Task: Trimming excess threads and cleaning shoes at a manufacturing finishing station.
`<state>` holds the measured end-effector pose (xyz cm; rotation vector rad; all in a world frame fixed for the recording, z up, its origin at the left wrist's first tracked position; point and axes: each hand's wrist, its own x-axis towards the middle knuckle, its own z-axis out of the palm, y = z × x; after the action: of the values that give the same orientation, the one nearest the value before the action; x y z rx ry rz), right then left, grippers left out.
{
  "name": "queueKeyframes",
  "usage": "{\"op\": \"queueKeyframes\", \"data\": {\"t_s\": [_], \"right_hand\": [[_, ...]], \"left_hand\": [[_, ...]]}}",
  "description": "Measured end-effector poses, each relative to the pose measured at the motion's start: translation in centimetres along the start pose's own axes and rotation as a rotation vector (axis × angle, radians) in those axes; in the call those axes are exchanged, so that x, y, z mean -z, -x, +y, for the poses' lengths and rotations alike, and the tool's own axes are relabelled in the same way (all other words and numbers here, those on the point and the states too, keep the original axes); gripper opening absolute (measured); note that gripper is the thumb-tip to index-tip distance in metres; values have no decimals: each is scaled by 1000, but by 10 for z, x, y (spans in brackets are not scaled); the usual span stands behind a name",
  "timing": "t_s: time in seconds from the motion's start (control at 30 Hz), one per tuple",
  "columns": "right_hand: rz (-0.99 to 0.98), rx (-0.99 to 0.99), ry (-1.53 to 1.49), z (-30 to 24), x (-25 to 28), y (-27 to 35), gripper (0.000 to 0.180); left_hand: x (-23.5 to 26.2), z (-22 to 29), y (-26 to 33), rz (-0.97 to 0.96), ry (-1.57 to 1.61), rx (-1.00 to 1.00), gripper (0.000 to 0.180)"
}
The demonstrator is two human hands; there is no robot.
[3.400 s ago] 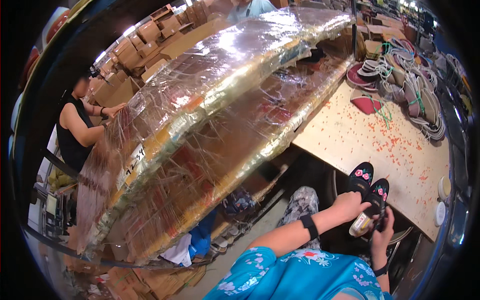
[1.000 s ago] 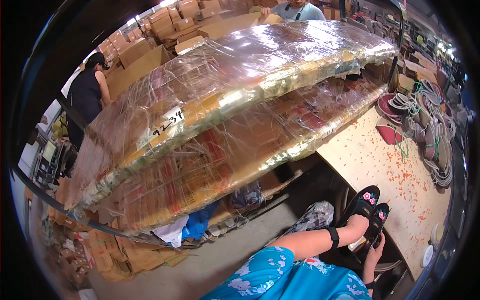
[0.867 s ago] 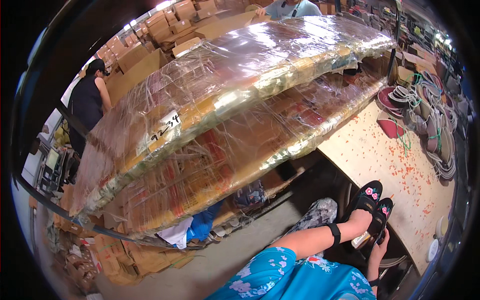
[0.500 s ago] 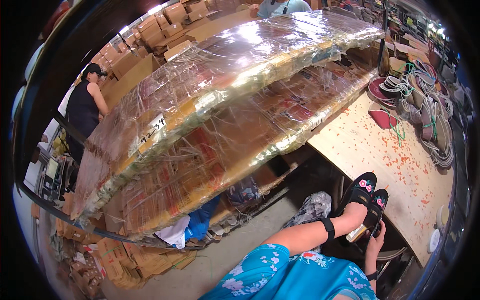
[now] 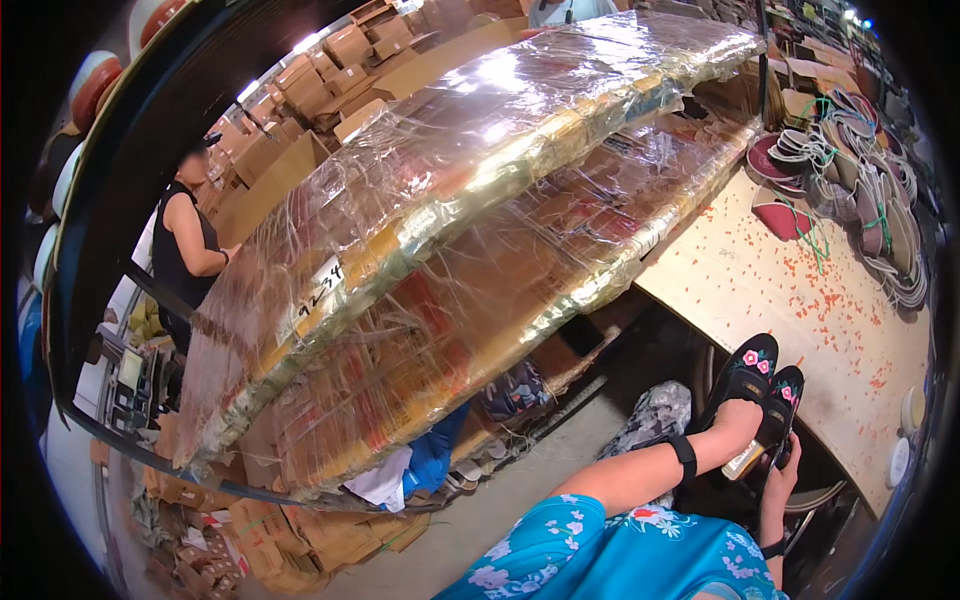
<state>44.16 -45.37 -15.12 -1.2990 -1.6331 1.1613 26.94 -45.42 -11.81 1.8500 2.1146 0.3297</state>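
Note:
Two black shoes with pink embroidered flowers are held side by side over the near edge of the wooden table. My left hand (image 5: 738, 418) is on the left shoe (image 5: 738, 375) at its opening; the fingers are mostly hidden by the shoe. At the heel end of the right shoe (image 5: 783, 405), my right hand (image 5: 785, 468) grips from below and the right. Beneath the left hand a pale, yellowish block-like piece (image 5: 742, 460) shows at the heel end; its exact kind is unclear.
Orange bits are scattered over the wooden table (image 5: 700, 255). Bundles of tied shoe parts (image 5: 850, 180) lie at its far right. Left of it stands a rack with plastic-wrapped shelves (image 5: 480, 190). A person (image 5: 185, 235) stands behind the rack at left, near stacked cartons (image 5: 350, 45).
The whole view has shifted, so the rack, table and shoes appear farther right. My grip on the shoes looks the same. The person at left has changed posture, with the head turned.

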Motion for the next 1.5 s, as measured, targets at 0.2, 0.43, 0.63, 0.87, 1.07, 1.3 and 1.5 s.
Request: {"op": "queueKeyframes", "data": {"t_s": [0.2,0.43,0.63,0.87,1.07,1.3,1.5], "right_hand": [[14,-73,-38,4,-4,-1,63],[-5,24,11,-5,-5,1,63],[-22,-26,-128,7,14,6,64],[-63,-454,-519,-72,35,9,38],[-377,-282,-470,-63,40,3,39],[-194,109,207,-105,26,-2,52],[-115,201,246,-90,19,-1,49]], "left_hand": [[-11,-6,-7,19,18,-6,10],[-4,-10,-2,12,90,37,12],[3,-3,4,-17,131,-36,17],[60,-71,21,144,315,-94,17],[123,-76,94,-17,1779,322,41],[104,-91,95,-241,1652,379,42],[87,-103,104,-349,1581,425,43]]}}
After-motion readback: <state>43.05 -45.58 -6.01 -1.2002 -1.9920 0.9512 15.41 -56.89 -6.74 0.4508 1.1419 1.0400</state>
